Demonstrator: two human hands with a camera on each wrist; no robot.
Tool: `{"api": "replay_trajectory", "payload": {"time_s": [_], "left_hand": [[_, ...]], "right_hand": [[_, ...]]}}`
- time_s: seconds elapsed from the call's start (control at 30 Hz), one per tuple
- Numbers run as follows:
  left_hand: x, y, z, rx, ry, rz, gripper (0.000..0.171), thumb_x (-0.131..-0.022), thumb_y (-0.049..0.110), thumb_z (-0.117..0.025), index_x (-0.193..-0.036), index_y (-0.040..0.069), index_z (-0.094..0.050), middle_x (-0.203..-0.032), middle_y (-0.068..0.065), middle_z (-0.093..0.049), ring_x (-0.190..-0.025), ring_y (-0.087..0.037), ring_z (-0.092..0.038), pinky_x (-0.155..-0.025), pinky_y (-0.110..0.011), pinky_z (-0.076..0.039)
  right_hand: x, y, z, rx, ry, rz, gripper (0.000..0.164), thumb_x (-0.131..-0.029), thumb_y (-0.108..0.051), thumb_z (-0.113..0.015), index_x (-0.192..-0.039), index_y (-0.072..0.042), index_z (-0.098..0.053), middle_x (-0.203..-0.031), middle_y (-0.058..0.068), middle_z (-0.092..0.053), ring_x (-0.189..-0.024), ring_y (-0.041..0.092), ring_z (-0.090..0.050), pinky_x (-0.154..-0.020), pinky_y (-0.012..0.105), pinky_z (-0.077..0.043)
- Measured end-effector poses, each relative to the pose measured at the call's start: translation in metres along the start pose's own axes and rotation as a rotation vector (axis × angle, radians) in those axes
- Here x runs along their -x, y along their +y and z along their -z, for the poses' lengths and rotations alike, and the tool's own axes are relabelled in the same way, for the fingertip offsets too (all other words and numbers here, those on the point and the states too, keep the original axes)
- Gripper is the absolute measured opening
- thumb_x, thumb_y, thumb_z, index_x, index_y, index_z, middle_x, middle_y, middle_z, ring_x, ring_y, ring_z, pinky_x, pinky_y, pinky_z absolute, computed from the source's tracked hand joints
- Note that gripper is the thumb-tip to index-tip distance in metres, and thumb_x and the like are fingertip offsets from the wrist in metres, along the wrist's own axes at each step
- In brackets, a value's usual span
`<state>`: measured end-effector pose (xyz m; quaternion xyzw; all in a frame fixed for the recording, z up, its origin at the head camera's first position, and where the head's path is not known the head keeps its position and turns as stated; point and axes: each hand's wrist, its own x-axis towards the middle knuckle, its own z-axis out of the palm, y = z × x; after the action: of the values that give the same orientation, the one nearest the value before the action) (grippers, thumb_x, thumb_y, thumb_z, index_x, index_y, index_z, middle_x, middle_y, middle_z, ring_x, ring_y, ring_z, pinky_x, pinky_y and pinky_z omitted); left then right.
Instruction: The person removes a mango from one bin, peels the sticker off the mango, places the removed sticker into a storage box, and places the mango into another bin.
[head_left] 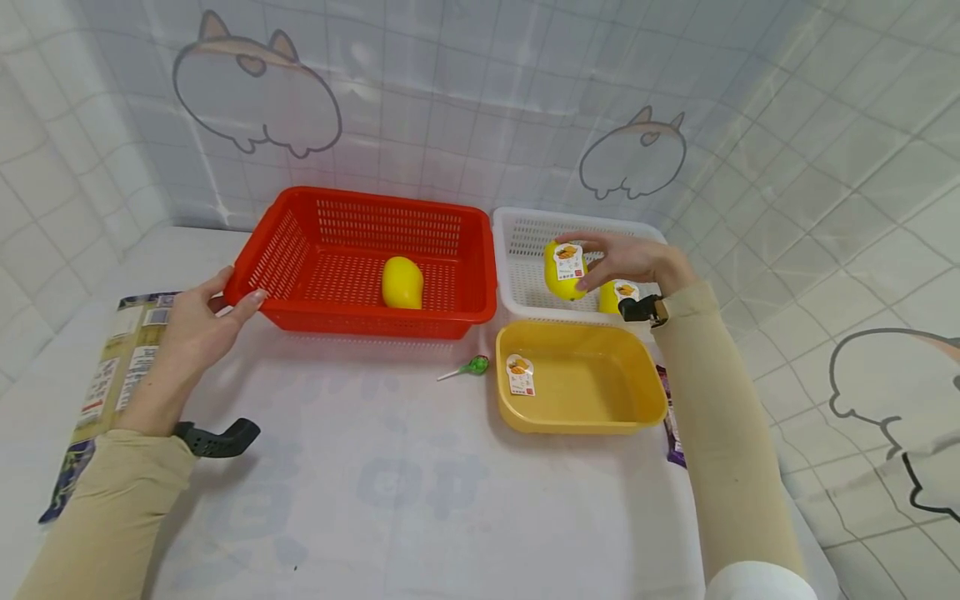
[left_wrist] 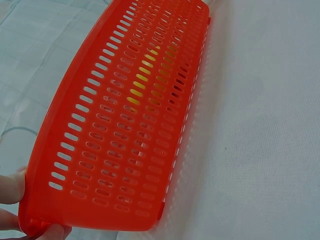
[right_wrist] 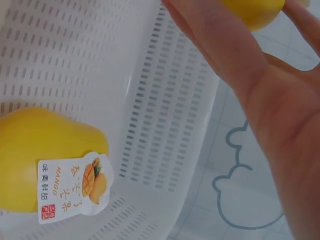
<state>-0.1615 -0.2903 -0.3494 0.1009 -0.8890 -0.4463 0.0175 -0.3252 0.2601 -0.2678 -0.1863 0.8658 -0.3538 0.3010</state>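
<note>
My left hand (head_left: 197, 325) grips the front left corner of the red plastic basket (head_left: 367, 318), thumb over its rim. One plain yellow mango (head_left: 402, 283) lies inside; in the left wrist view its yellow shows through the slots of the basket wall (left_wrist: 100, 150). Over the white slotted basket (head_left: 522, 265), my right hand (head_left: 628, 257) holds another yellow mango (head_left: 555, 282) with a label on it between thumb and fingers. A second labelled mango (right_wrist: 45, 135) rests in the white basket, partly behind my right wrist in the head view.
In front of the white basket stands a yellow tub (head_left: 585, 400), a mango label (head_left: 520, 375) on its inner left side. A green lollipop (head_left: 476, 365) lies left of the tub. Flat packages lie at the left (head_left: 112, 375) and under my right forearm (head_left: 675, 433). A patterned curtain (head_left: 450, 125) hangs behind.
</note>
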Motion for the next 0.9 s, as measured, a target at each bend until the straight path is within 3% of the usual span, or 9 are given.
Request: {"api": "replay_trajectory", "payload": {"time_s": [0.23, 0.47, 0.73, 0.9], "left_hand": [[0.0, -0.001, -0.001, -0.011, 0.002, -0.002, 0.088, -0.098, 0.061, -0.042, -0.16, 0.016, 0.0, -0.162, -0.029, -0.018, -0.143, -0.052, -0.026, -0.105, -0.064, -0.042], [-0.001, 0.0, 0.0, -0.006, 0.004, -0.001, 0.088, -0.098, 0.061, -0.043, -0.16, 0.017, 0.001, -0.164, -0.025, -0.015, -0.144, -0.05, -0.024, -0.106, -0.064, -0.041], [-0.001, 0.0, -0.001, -0.009, 0.011, -0.011, 0.088, -0.098, 0.061, -0.043, -0.16, 0.015, 0.001, -0.162, -0.028, -0.017, -0.143, -0.052, -0.026, -0.106, -0.065, -0.041], [-0.001, -0.001, -0.001, -0.009, 0.014, -0.007, 0.088, -0.098, 0.061, -0.043, -0.16, 0.016, 0.0, -0.162, -0.028, -0.017, -0.142, -0.052, -0.026, -0.103, -0.063, -0.044]], "right_hand": [[0.009, -0.002, -0.005, -0.009, 0.052, 0.03, 0.089, -0.081, -0.018, -0.084, -0.154, -0.032, -0.035, -0.166, 0.014, -0.011, -0.142, 0.038, -0.035, -0.109, 0.056, -0.043], [0.018, -0.006, -0.013, -0.035, 0.1, 0.07, 0.088, -0.078, -0.02, -0.087, -0.151, -0.037, -0.04, -0.166, 0.005, -0.016, -0.142, 0.04, -0.035, -0.109, 0.058, -0.043], [0.031, -0.011, -0.026, -0.051, 0.135, 0.137, 0.089, -0.076, -0.016, -0.088, -0.149, -0.037, -0.043, -0.161, -0.008, -0.027, -0.136, 0.04, -0.042, -0.105, 0.062, -0.045], [0.037, -0.011, -0.036, -0.041, 0.165, 0.15, 0.088, -0.077, -0.014, -0.087, -0.149, -0.036, -0.043, -0.157, -0.008, -0.034, -0.132, 0.036, -0.05, -0.102, 0.057, -0.049]]}}
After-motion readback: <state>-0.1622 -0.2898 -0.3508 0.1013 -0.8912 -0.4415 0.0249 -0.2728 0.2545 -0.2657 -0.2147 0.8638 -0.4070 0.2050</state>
